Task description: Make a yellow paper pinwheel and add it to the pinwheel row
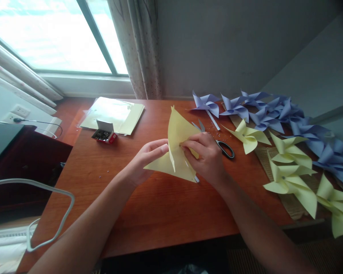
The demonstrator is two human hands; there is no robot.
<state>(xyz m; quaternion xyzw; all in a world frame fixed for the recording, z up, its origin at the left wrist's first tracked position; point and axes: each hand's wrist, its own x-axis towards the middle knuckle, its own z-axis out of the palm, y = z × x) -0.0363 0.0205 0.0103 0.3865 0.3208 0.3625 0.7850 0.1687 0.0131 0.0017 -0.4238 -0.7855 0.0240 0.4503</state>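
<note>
A pale yellow paper sheet (177, 133), cut and partly folded into pointed flaps, is held above the wooden desk (148, 213) at the centre. My left hand (147, 160) pinches it from the left near the middle. My right hand (207, 156) grips it from the right, fingertips pressing the flaps together at the centre. One flap stands upright; others hang down toward the desk.
Black-handled scissors (224, 147) lie just behind my right hand. Finished yellow pinwheels (288, 167) and blue pinwheels (263, 110) cover the right side. A small open box of pins (104, 133) and a stack of yellow paper in plastic (114, 112) sit at the back left.
</note>
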